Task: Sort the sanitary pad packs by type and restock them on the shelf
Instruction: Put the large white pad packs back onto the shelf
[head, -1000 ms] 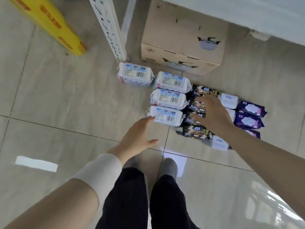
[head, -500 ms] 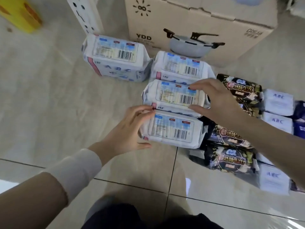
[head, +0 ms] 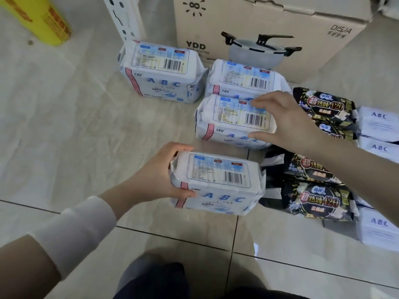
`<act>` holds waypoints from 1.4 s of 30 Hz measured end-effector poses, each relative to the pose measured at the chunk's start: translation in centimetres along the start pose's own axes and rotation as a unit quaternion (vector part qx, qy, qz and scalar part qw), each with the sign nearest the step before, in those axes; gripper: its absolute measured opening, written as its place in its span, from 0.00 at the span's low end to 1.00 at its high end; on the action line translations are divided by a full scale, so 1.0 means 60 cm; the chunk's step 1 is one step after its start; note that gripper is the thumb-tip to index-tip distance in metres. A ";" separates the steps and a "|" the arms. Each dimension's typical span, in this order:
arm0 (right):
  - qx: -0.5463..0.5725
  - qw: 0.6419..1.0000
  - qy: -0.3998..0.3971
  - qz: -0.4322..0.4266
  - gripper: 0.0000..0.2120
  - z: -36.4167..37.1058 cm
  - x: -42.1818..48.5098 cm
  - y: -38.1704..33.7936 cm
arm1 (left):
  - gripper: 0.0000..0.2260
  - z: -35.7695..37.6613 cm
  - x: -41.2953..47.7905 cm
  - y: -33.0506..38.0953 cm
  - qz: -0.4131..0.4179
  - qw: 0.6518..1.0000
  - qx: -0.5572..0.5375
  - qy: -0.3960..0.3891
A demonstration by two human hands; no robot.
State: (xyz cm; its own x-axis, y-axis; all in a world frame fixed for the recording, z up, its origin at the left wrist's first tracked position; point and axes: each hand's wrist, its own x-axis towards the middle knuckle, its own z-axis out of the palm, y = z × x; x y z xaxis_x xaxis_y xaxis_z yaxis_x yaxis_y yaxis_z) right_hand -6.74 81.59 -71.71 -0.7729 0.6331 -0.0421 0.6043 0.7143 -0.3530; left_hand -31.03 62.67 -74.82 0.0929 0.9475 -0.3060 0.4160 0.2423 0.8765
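All the stock is down on the beige tiled floor [head: 64,126]. The left hand [head: 159,175], with a white sleeve [head: 79,229] at the wrist, has its grip closed round the left end of the nearest pack [head: 218,182]. That's a soft white plastic ABC pad pack with a pink strip and a barcode label facing up. Fingers go over the far top edge and the thumb is on the near face. Can't tell if it's sitting on the tiles or just off them.

The right hand [head: 289,124] has a wide grip across the right end of the second pack [head: 228,119], same white ABC type, just beyond the nearest one. Fingertips are on the far edge of its label, thumb against the near face. A third white pack [head: 241,78] touches it from behind. A fourth white pack [head: 159,70] stands far left, near a white perforated metal shelf post [head: 125,18].

On the right, glossy black pad packs [head: 317,199] with gold and red print lie in a near-to-far row, partly under the right forearm. Further right are small plain white ABC packs [head: 377,124]. A brown cardboard box [head: 269,22] printed with a grey pot stands at the far side. There's something yellow [head: 41,20] in the far left corner.
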 end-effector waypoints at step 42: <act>0.221 0.931 -0.100 0.273 0.39 -0.491 -0.027 -0.261 | 0.39 -0.198 -0.189 0.392 -0.251 0.942 -0.222 0.038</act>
State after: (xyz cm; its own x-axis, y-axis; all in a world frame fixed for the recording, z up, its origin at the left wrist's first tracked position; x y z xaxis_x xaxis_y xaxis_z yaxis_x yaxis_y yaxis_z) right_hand -9.25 78.15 -38.60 -0.4205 0.7668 -0.4850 0.8134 0.0818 -0.5759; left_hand -33.06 60.10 -46.28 -0.0862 0.6992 -0.7097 -0.0293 0.7103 0.7033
